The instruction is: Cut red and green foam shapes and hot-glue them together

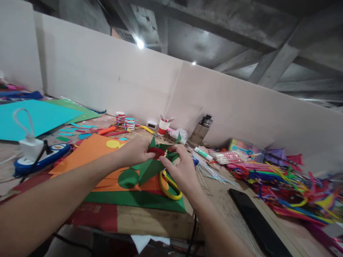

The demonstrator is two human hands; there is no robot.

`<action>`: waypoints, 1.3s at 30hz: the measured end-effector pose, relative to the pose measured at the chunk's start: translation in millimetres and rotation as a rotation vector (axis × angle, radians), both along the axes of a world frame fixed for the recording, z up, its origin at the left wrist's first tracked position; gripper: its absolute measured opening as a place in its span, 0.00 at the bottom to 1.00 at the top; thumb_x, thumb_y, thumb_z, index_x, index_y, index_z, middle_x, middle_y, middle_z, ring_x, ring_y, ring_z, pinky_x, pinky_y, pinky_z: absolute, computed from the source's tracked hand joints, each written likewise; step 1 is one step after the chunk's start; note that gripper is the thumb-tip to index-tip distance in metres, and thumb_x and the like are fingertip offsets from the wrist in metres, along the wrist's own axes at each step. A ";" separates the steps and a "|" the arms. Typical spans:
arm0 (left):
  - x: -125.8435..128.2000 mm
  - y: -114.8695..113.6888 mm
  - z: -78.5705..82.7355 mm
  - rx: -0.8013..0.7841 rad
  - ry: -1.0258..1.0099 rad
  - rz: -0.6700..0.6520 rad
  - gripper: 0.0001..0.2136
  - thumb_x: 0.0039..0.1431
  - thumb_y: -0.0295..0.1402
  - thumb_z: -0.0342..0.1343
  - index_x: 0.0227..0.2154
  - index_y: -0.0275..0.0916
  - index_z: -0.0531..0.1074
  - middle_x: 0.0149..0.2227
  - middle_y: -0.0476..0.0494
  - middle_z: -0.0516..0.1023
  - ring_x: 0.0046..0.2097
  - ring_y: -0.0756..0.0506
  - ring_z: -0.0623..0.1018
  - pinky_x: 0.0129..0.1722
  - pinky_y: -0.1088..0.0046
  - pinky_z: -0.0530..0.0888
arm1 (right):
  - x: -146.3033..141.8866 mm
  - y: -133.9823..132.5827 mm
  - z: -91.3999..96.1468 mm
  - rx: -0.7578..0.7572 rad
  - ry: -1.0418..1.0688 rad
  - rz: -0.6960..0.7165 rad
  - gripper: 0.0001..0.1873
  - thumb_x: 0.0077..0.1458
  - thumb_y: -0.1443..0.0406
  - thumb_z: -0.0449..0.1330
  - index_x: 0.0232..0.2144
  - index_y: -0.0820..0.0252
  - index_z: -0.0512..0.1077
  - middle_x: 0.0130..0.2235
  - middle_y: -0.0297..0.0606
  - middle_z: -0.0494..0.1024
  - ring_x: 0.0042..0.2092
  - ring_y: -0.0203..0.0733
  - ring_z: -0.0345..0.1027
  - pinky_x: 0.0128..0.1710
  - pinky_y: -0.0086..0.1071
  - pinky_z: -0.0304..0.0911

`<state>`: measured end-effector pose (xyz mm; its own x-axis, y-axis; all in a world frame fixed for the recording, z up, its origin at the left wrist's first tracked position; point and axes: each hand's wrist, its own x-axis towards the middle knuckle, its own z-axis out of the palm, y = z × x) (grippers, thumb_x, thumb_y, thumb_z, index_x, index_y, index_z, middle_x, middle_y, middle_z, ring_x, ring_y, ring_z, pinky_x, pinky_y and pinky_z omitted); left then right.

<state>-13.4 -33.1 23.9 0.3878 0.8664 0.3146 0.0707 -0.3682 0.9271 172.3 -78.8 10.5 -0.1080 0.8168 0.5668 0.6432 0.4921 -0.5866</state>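
My left hand (136, 151) pinches the left side of a green paper piece (148, 170) with pointed tips, a dark red part showing in its middle. Curled round the right side of the same green paper is my right hand (183, 167), thumb toward the red part. The fingertips are partly hidden by the paper. Below the hands lie yellow-handled scissors (175, 194), their blades out of sight. A green paper circle (128, 178) rests on orange sheets (107, 184), with a green sheet (160, 202) under them.
A black phone (254, 217) lies at right near colourful pipe cleaners (292, 185). A glue stick (203, 154), a bottle (200, 131) and a paper cup of pens (163, 126) stand or lie behind. At left is a blue power strip (43, 160) with a white charger (30, 148).
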 end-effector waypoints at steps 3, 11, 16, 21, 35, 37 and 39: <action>5.6 -4.9 -1.1 0.310 0.209 -0.030 0.04 0.42 0.27 0.63 0.22 0.44 0.75 0.31 0.46 0.79 0.42 0.40 0.75 0.40 0.72 0.69 | -5.8 2.7 -4.4 -0.072 0.056 -0.028 0.08 0.50 0.65 0.60 0.34 0.62 0.75 0.39 0.42 0.78 0.42 0.45 0.70 0.45 0.37 0.62; 9.5 -1.6 -11.8 0.027 0.083 -0.032 0.09 0.51 0.40 0.61 0.28 0.40 0.78 0.27 0.49 0.78 0.30 0.48 0.74 0.29 0.75 0.66 | 0.0 12.5 -8.2 -0.282 0.415 -0.075 0.20 0.44 0.51 0.65 0.26 0.64 0.73 0.28 0.38 0.76 0.31 0.40 0.65 0.33 0.33 0.60; 16.3 -3.8 -14.1 -0.133 -0.079 -0.046 0.07 0.48 0.37 0.64 0.25 0.39 0.78 0.25 0.50 0.77 0.28 0.50 0.73 0.28 0.77 0.66 | -1.8 18.3 -16.3 -0.294 0.428 -0.086 0.20 0.43 0.51 0.66 0.26 0.63 0.72 0.28 0.36 0.74 0.31 0.38 0.64 0.32 0.31 0.59; 9.5 11.9 -16.9 -0.222 -0.263 -0.019 0.06 0.45 0.33 0.66 0.24 0.35 0.78 0.24 0.47 0.77 0.25 0.53 0.71 0.26 0.78 0.66 | 7.0 14.5 -6.6 -0.232 0.331 0.081 0.22 0.58 0.48 0.53 0.38 0.60 0.70 0.39 0.38 0.76 0.40 0.40 0.67 0.40 0.32 0.61; -42.2 59.6 -9.3 -0.217 -0.878 0.385 0.06 0.44 0.28 0.65 0.26 0.34 0.74 0.25 0.47 0.77 0.24 0.53 0.72 0.20 0.81 0.65 | 3.0 -5.8 -16.8 -0.541 -0.913 -0.181 0.22 0.56 0.67 0.54 0.53 0.68 0.67 0.47 0.60 0.72 0.49 0.60 0.68 0.42 0.43 0.63; -39.5 57.7 -11.6 -0.178 -0.818 0.385 0.09 0.41 0.30 0.66 0.27 0.34 0.75 0.26 0.47 0.78 0.26 0.53 0.73 0.22 0.80 0.66 | 5.5 -2.1 -17.1 -0.513 -0.759 -0.193 0.25 0.52 0.69 0.57 0.53 0.68 0.67 0.48 0.57 0.72 0.50 0.57 0.67 0.45 0.41 0.63; -36.9 56.0 -14.1 -0.140 -0.731 0.417 0.10 0.40 0.32 0.67 0.27 0.34 0.76 0.26 0.46 0.78 0.26 0.52 0.73 0.23 0.79 0.65 | 11.5 4.6 -16.3 -0.445 -0.581 -0.203 0.28 0.48 0.71 0.58 0.54 0.66 0.66 0.49 0.53 0.72 0.52 0.53 0.66 0.49 0.39 0.61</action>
<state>-50.3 22.9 9.8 -0.2308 0.9428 0.2405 -0.4591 -0.3234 0.8274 183.8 -74.2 -5.8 -0.1121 0.9907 0.0769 0.9620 0.1276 -0.2413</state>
